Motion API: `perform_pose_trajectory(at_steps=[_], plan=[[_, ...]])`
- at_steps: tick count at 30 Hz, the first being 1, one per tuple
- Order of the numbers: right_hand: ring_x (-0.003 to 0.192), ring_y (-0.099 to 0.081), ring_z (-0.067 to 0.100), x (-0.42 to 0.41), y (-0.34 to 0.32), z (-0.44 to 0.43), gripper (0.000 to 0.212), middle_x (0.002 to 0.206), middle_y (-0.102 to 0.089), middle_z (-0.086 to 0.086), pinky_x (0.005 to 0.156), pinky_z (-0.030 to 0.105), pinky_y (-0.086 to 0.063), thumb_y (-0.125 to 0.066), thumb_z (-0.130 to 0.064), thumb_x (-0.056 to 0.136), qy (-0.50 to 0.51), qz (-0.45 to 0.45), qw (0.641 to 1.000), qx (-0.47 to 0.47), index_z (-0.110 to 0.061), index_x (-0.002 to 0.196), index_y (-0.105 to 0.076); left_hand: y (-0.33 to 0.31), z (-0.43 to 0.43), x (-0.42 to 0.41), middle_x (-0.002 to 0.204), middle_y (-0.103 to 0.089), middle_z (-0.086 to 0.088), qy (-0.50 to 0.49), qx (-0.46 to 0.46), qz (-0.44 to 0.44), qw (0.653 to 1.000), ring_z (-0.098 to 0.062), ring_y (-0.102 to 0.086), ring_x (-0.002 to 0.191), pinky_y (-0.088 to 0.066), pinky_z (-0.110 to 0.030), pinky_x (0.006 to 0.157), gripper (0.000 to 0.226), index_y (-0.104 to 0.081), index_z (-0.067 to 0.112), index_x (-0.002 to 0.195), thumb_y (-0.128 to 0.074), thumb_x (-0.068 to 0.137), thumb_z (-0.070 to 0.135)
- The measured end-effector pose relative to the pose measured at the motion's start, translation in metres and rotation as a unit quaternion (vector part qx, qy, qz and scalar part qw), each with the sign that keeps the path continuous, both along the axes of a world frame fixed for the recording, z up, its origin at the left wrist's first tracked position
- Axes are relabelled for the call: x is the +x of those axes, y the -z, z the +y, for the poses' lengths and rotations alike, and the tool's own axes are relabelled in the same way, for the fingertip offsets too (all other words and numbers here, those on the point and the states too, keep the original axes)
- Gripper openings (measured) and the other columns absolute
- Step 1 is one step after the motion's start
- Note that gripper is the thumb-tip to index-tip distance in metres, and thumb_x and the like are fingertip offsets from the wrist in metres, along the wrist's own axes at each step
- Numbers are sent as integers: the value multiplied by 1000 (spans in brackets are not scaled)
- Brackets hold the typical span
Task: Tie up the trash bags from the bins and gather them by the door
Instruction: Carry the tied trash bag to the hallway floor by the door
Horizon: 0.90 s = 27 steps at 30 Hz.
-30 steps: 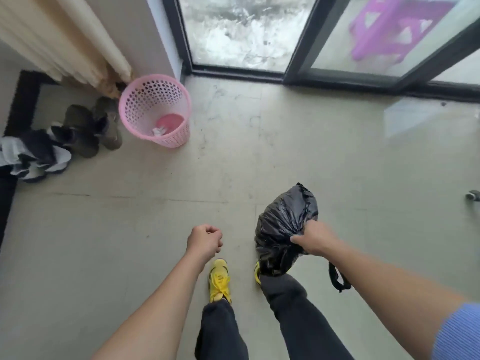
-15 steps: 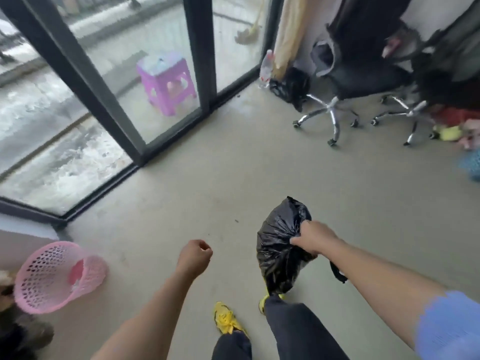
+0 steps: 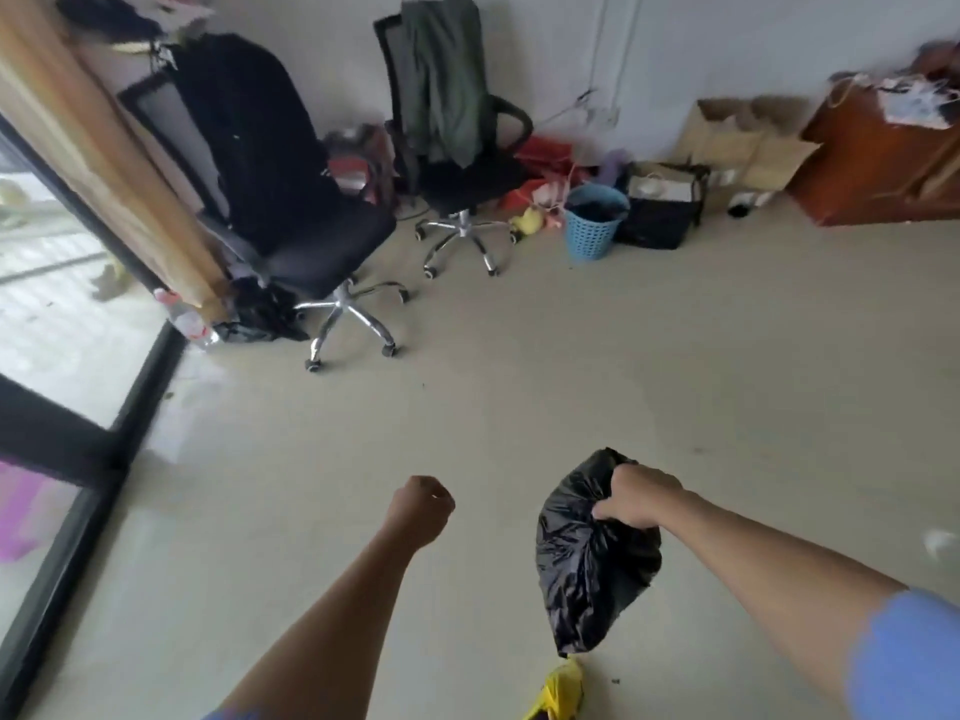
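Light level: bright, even daylight.
Source: glass door (image 3: 62, 324) at left, its panes washed out to white.
Glare: pale sheen on the floor (image 3: 519, 407) beside the door frame.
Shadows: soft, faint, under the office chairs (image 3: 291, 200).
Blur: motion smear throughout; the far wall's clutter and the blue sleeve (image 3: 904, 657) are smudged.
Distortion: wide-angle bending, with door frame and curtain (image 3: 104, 148) slanting at the left edge.
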State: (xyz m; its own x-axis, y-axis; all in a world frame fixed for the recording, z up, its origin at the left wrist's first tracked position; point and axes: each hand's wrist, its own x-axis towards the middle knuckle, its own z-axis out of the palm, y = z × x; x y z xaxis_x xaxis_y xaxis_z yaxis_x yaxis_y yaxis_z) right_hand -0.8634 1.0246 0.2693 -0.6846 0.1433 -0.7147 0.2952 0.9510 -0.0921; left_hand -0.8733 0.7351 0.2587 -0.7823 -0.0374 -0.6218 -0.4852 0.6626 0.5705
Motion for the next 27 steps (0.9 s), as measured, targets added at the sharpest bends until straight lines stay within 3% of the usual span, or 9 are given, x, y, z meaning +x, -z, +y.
perform_pose_trajectory(at_steps=[7, 9, 11, 13, 16, 19, 22, 24, 27], plan=[[40, -32, 17, -44, -27, 161, 37, 47, -34, -4, 50, 29, -25, -61, -36, 80, 145, 27, 989, -10, -19, 60, -35, -44, 177, -121, 84, -73, -16, 201, -4, 32, 979, -35, -70, 86, -55, -34, 77, 11, -63, 19, 72, -60, 81, 14], [42, -29, 17, -61, -33, 204, 38, 49, -30, -4, 52, 31, -23, -61, -36, 79, 189, 42, 981, -19, -19, 61, -33, -50, 219, -159, 68, -66, -7, 248, -16, 40, 968, -35, -70, 84, -55, -32, 76, 19, -60, 21, 65, -59, 81, 10], [45, -25, 16, -81, -36, 247, 40, 53, -25, -4, 55, 33, -21, -63, -37, 77, 221, 48, 974, -27, -19, 62, -31, -55, 263, -198, 60, -59, -1, 285, -20, 42, 957, -29, -65, 66, -57, -27, 64, 23, -59, 22, 62, -58, 81, 9], [46, -24, 16, -105, -36, 292, 40, 53, -25, -4, 57, 33, -20, -66, -38, 72, 259, 55, 964, -33, -19, 61, -32, -57, 310, -241, 61, -59, -2, 320, -25, 42, 946, -14, -58, 50, -45, -15, 42, 19, -60, 19, 68, -57, 84, 11], [45, -23, 16, -141, -33, 355, 38, 49, -26, -5, 56, 33, -21, -67, -34, 68, 315, 60, 946, -38, -18, 59, -34, -56, 384, -311, 67, -60, -5, 365, -24, 58, 929, -9, -53, 49, -35, -9, 33, 8, -62, 17, 79, -58, 85, 14], [46, -30, 16, -172, -38, 414, 35, 50, -33, -4, 56, 31, -24, -67, -35, 67, 373, 73, 924, -33, -17, 61, -39, -65, 460, -375, 70, -60, -5, 415, -31, 55, 908, -10, -53, 54, -40, -12, 41, 7, -62, 16, 81, -60, 85, 12], [45, -29, 15, -192, -48, 474, 40, 50, -29, -4, 54, 30, -24, -67, -39, 70, 432, 112, 894, -24, -17, 59, -35, -79, 539, -430, 85, -66, -10, 465, -43, 65, 882, -20, -62, 70, -55, -23, 67, 4, -64, 15, 87, -61, 85, 16], [44, -28, 15, -200, -56, 514, 45, 49, -27, -4, 51, 29, -22, -67, -40, 73, 466, 139, 874, -24, -17, 57, -31, -86, 596, -457, 95, -70, -14, 493, -51, 78, 865, -28, -67, 88, -56, -31, 82, 12, -67, 12, 94, -61, 86, 18], [42, -23, 15, -212, -62, 580, 49, 47, -23, -5, 50, 27, -19, -67, -39, 75, 512, 167, 842, -27, -18, 55, -28, -94, 685, -482, 90, -70, -15, 533, -37, 77, 842, -27, -67, 80, -52, -24, 64, 12, -68, 12, 92, -58, 87, 16]])
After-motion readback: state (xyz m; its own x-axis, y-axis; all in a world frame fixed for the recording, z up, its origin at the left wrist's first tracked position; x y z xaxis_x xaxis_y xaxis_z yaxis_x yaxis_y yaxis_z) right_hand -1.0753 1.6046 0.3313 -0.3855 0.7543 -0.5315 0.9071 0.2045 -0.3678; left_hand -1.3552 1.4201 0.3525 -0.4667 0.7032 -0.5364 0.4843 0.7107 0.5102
